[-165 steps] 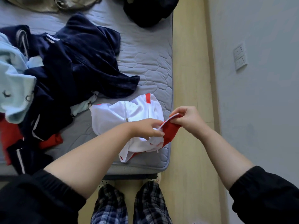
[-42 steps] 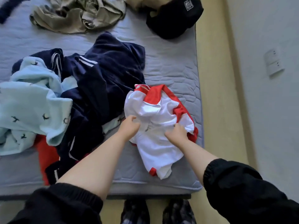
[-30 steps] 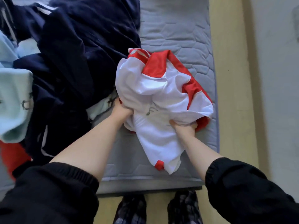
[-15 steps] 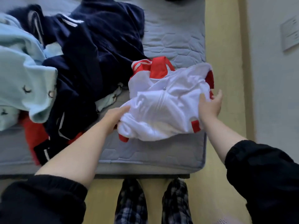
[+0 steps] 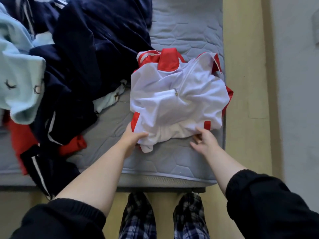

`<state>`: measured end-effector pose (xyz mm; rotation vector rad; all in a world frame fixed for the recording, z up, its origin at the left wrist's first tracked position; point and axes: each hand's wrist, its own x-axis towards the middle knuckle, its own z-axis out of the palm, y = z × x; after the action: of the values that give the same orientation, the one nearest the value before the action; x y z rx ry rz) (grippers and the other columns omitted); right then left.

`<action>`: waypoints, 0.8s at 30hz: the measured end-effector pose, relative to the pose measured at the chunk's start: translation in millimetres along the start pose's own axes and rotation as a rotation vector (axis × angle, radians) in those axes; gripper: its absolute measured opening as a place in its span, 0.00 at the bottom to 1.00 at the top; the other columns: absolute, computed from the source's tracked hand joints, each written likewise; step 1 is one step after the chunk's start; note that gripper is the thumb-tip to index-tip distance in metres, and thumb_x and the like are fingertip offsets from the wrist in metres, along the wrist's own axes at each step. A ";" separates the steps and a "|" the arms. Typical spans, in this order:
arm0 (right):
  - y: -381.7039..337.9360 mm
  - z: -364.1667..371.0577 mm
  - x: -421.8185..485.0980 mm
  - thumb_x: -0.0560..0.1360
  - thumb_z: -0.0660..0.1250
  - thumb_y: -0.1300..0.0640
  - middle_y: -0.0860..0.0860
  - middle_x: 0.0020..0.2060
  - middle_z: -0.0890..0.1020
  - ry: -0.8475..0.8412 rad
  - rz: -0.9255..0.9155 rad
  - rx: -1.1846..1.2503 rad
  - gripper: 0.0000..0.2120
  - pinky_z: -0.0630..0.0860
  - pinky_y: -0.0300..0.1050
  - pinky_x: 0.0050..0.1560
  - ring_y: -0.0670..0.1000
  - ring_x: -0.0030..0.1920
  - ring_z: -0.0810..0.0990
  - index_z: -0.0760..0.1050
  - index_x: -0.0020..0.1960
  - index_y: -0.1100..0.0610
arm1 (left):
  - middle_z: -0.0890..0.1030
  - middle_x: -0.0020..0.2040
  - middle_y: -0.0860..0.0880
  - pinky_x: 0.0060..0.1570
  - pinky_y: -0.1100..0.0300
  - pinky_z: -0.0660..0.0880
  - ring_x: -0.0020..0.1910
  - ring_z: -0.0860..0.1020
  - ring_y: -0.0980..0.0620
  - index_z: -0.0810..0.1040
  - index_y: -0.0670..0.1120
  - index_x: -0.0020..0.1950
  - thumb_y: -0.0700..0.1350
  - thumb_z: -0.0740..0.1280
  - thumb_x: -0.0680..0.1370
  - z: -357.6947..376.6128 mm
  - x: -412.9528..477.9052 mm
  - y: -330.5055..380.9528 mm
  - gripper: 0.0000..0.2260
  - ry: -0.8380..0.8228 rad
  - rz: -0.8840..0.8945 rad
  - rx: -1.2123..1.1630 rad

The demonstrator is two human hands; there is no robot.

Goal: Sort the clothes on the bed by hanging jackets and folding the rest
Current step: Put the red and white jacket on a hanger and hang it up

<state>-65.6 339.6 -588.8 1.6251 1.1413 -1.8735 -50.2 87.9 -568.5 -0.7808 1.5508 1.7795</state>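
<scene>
Jacket [image 5: 172,104]: white with red trim, zip-fronted, bunched on my bed's [image 5: 181,31] near right corner.
Left hand [image 5: 133,138]: grips its near-left edge.
Right hand [image 5: 204,143]: fingers curled at its near hem; whether I hold it, I cannot tell.

jacket [image 5: 177,104]: white, red panels and collar | bed [image 5: 186,31]: grey-blue, quilted honeycomb pattern | heaped clothes [image 5: 96,49]: navy, white stripes | left garment [image 5: 19,75]: pale blue, small dark motifs | crumpled cloth [image 5: 73,146]: red | sleeves [image 5: 269,204]: black | trousers [image 5: 138,219]: blue-white plaid | floor [image 5: 245,83]: pale yellow | wall [image 5: 296,100]: grey-white
</scene>
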 end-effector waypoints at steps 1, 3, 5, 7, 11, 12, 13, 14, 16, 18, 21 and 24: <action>-10.1 3.8 2.5 0.76 0.65 0.62 0.51 0.53 0.78 -0.003 -0.012 0.055 0.14 0.70 0.48 0.56 0.52 0.56 0.76 0.72 0.61 0.54 | 0.80 0.58 0.42 0.53 0.49 0.75 0.55 0.79 0.44 0.72 0.47 0.66 0.38 0.69 0.68 0.6 0.6 1.1 0.26 -0.026 -0.030 -0.025; -28.1 5.6 2.2 0.76 0.63 0.65 0.52 0.44 0.79 -0.031 -0.047 0.114 0.07 0.75 0.43 0.41 0.50 0.42 0.79 0.74 0.51 0.55 | 0.80 0.59 0.40 0.53 0.50 0.76 0.54 0.80 0.44 0.74 0.42 0.66 0.37 0.68 0.70 -2.2 -0.2 3.5 0.23 -0.072 -0.112 -0.076; -38.4 2.8 -2.5 0.75 0.63 0.69 0.53 0.40 0.81 -0.067 -0.094 0.056 0.07 0.78 0.43 0.35 0.50 0.37 0.81 0.75 0.47 0.58 | 0.82 0.57 0.41 0.48 0.55 0.79 0.52 0.82 0.45 0.76 0.40 0.64 0.41 0.68 0.74 -10.5 -3.4 10.3 0.18 -0.094 -0.201 -0.113; -39.4 -4.3 -10.8 0.73 0.66 0.67 0.53 0.38 0.81 -0.042 -0.170 -0.218 0.06 0.77 0.43 0.36 0.51 0.36 0.81 0.76 0.46 0.58 | 0.84 0.53 0.43 0.49 0.55 0.79 0.50 0.82 0.46 0.79 0.42 0.59 0.48 0.71 0.69 -17.6 -8.6 21.6 0.21 -0.038 -0.235 0.012; -32.2 -28.4 -29.0 0.72 0.64 0.54 0.54 0.43 0.73 0.174 -0.262 -0.872 0.10 0.69 0.42 0.40 0.52 0.38 0.72 0.70 0.50 0.57 | 0.78 0.48 0.44 0.45 0.53 0.75 0.49 0.77 0.43 0.78 0.44 0.39 0.52 0.71 0.67 -31.9 -18.7 36.6 0.12 0.294 0.097 1.039; -31.4 -34.3 -33.0 0.71 0.62 0.55 0.54 0.42 0.71 0.137 -0.248 -0.862 0.09 0.68 0.41 0.37 0.51 0.35 0.71 0.69 0.49 0.57 | 0.76 0.49 0.44 0.45 0.52 0.75 0.50 0.75 0.42 0.79 0.42 0.40 0.51 0.71 0.68 -36.0 -19.8 37.2 0.12 0.373 0.235 1.183; -32.3 -38.4 -37.4 0.71 0.61 0.59 0.54 0.38 0.72 0.063 -0.201 -0.738 0.04 0.68 0.40 0.33 0.49 0.32 0.71 0.70 0.45 0.57 | 0.76 0.51 0.44 0.45 0.51 0.75 0.51 0.75 0.41 0.79 0.41 0.40 0.51 0.71 0.69 -39.5 -21.0 38.7 0.13 0.452 0.357 1.209; -33.3 -41.3 -41.6 0.71 0.60 0.63 0.52 0.33 0.73 0.000 -0.138 -0.537 0.03 0.71 0.39 0.30 0.48 0.28 0.72 0.70 0.41 0.57 | 0.77 0.50 0.45 0.43 0.51 0.74 0.50 0.75 0.42 0.79 0.41 0.40 0.51 0.72 0.69 -42.5 -21.8 39.1 0.13 0.514 0.428 1.165; -33.1 -46.9 -47.0 0.72 0.63 0.64 0.49 0.25 0.74 -0.068 -0.027 -0.154 0.07 0.74 0.39 0.27 0.46 0.24 0.74 0.73 0.38 0.55 | 0.77 0.43 0.47 0.36 0.54 0.69 0.42 0.75 0.45 0.73 0.44 0.38 0.56 0.70 0.70 -42.3 -22.9 41.2 0.16 0.548 0.365 0.939; -27.4 -49.2 -50.2 0.76 0.65 0.53 0.46 0.22 0.72 -0.100 0.002 0.062 0.11 0.69 0.34 0.23 0.44 0.20 0.70 0.76 0.36 0.52 | 0.76 0.41 0.48 0.38 0.56 0.69 0.42 0.74 0.47 0.70 0.45 0.43 0.59 0.64 0.76 -34.8 -21.9 38.0 0.17 0.478 0.134 0.584; -10.6 -51.7 -47.6 0.75 0.58 0.51 0.51 0.29 0.79 -0.141 0.055 0.259 0.13 0.74 0.37 0.30 0.49 0.27 0.76 0.78 0.43 0.57 | 0.77 0.44 0.46 0.48 0.53 0.74 0.43 0.75 0.47 0.71 0.48 0.49 0.48 0.56 0.81 -25.3 -23.6 23.1 0.07 0.373 -0.187 -0.133; 9.0 -50.5 -40.1 0.69 0.52 0.65 0.61 0.48 0.81 -0.133 0.103 0.364 0.18 0.75 0.53 0.55 0.60 0.49 0.79 0.74 0.54 0.63 | 0.78 0.32 0.48 0.36 0.59 0.76 0.36 0.75 0.47 0.74 0.44 0.42 0.32 0.54 0.77 -20.2 -24.2 -1.8 0.12 0.336 -0.270 -0.220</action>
<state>-18.2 366.0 -552.8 1.6738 0.6768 -2.1762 -33.5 66.0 -553.1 -1.3881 1.3813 1.6950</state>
